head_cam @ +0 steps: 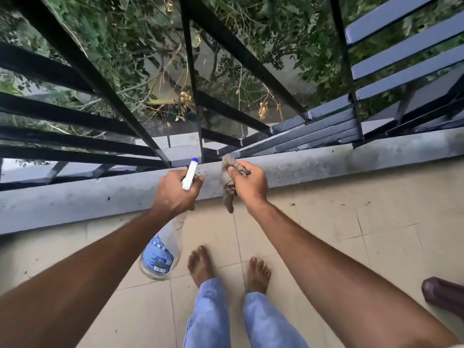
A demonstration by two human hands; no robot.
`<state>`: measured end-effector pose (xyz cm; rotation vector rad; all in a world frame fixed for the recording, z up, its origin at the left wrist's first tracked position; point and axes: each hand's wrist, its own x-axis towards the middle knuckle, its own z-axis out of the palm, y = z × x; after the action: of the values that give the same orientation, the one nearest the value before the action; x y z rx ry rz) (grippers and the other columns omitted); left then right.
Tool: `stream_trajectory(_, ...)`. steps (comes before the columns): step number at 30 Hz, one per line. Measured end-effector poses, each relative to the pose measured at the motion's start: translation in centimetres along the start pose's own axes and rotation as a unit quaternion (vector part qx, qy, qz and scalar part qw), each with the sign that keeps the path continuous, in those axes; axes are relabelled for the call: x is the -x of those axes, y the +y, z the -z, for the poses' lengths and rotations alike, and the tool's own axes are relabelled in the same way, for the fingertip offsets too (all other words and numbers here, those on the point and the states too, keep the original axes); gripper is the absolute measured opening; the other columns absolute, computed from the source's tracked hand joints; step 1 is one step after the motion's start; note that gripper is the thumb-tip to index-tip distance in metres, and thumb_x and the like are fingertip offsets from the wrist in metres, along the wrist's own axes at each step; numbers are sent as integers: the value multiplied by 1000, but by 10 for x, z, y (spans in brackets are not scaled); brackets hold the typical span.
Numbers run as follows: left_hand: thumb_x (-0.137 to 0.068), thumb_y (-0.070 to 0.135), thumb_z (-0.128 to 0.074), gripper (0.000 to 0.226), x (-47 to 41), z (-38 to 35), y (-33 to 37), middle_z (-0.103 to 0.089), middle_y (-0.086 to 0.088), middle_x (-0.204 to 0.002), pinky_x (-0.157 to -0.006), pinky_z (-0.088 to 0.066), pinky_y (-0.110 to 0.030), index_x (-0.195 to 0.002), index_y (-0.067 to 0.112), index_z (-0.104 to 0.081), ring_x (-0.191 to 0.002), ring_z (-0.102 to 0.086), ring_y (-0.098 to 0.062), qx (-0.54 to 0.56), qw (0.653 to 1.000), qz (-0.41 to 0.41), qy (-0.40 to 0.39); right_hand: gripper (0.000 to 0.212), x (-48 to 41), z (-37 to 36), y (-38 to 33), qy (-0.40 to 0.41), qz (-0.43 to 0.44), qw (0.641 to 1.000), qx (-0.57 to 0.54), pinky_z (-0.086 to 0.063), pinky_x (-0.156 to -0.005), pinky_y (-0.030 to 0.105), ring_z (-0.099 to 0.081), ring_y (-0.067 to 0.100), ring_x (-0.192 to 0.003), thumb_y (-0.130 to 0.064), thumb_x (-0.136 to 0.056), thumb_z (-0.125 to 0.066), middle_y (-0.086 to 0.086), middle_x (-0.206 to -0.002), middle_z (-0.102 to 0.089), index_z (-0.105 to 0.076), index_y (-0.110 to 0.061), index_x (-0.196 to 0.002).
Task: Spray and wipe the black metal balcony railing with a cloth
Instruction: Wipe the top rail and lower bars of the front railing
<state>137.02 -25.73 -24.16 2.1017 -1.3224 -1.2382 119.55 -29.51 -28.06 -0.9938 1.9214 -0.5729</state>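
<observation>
The black metal railing point(105, 76) rises from a grey concrete kerb point(75, 199) and fills the upper half of the view. My left hand point(173, 192) grips the neck of a clear spray bottle point(160, 254) with a blue label; its white and blue nozzle points up toward the bars. My right hand point(251, 184) pinches a crumpled grey-brown cloth point(227, 172), which hangs over the kerb near the foot of a thin upright bar point(198, 116). Both hands are just short of the railing.
Beige floor tiles point(326, 234) lie below, with my bare feet point(200, 264) close to the kerb. A dark brown object point(444, 295) sits at the right edge. Beyond the bars are leafy branches point(140, 46) and a drop.
</observation>
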Motion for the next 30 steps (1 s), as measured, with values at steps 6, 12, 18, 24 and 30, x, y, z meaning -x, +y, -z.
stream_trajectory(6,-98,40,-65,34,-17,-5,-9,-72,-10,-64,-66,-57,-31,-76,14,-61,-49,-70,-20,-46,998,3,-50,19,-3,4,0,0,-4,1000,-6,-45,-72,23,-66,15,-83,-33,-87,-74,-11,-88,-74,-75,-27,-105)
stream_trajectory(12,-97,33,-68,31,-28,-11,-6,-71,-14,-64,-66,-62,-38,-78,9,-63,-51,-71,-28,-41,997,40,-58,16,0,-2,2,-22,-5,1000,-9,-47,-72,25,-63,15,-80,-29,-88,-73,-13,-76,-64,-76,-20,-101)
stream_trajectory(18,-97,29,-67,29,-39,-31,1,-71,-13,-64,-66,-58,-34,-74,12,-60,-51,-71,-28,-58,995,31,-81,18,-7,-6,15,-20,-33,999,-26,-46,-75,23,-60,14,-81,-27,-88,-74,-4,-95,-75,-77,-20,-105)
stream_trajectory(24,-97,29,-68,29,-45,-49,9,-72,-11,-73,-53,-53,-27,-76,10,-63,-44,-68,-20,-52,991,19,-121,18,-18,-1,31,2,-62,997,-47,-52,-78,25,-66,16,-85,-27,-88,-75,-11,-82,-66,-77,-22,-106)
stream_trajectory(30,-98,25,-68,31,-46,-54,23,-63,-5,-62,-50,-47,-25,-71,14,-58,-42,-66,-19,-29,993,19,-116,25,-25,3,32,19,-79,995,-59,-53,-82,27,-66,16,-90,-29,-89,-75,-13,-88,-67,-76,-23,-112)
